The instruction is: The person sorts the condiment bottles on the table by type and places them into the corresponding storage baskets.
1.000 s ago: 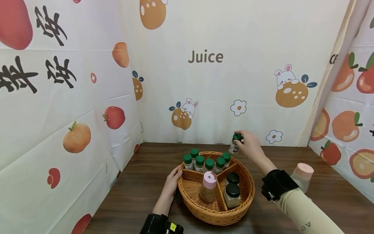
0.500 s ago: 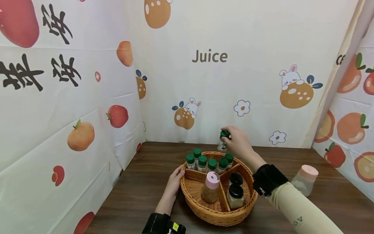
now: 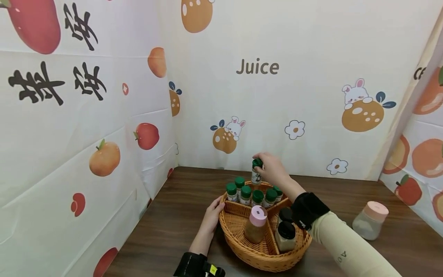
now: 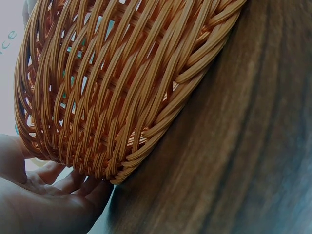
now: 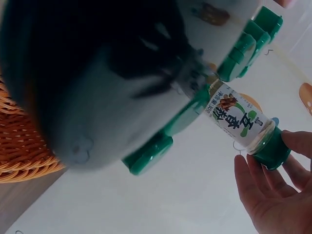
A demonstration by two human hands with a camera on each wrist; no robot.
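My right hand (image 3: 274,169) pinches a small spice bottle (image 3: 256,177) by its green cap, holding it over the back rim of the round wicker basket (image 3: 256,262). In the right wrist view the bottle (image 5: 240,117) shows a white label with printed characters, and the thumb and fingers are around its cap. Several similar green-capped bottles (image 3: 245,195) stand in the basket's back compartment. At the basket's left side, my left hand (image 3: 212,215) grips the rim and wall. Up close in the left wrist view, its fingers (image 4: 73,183) touch the woven wall.
Inside the front left compartment stands a pink-capped bottle (image 3: 257,227); two black-capped jars (image 3: 286,235) fill the right one. Another bottle with a peach-pink cap (image 3: 372,221) stands on the brown wooden table (image 3: 166,219), right of the basket. Printed cloth walls (image 3: 259,96) enclose the table's back and sides.
My right hand has carried the green-capped bottle leftward, from the basket's back right to above its back rim. The left hand keeps its grip on the basket; the head view has shifted slightly.
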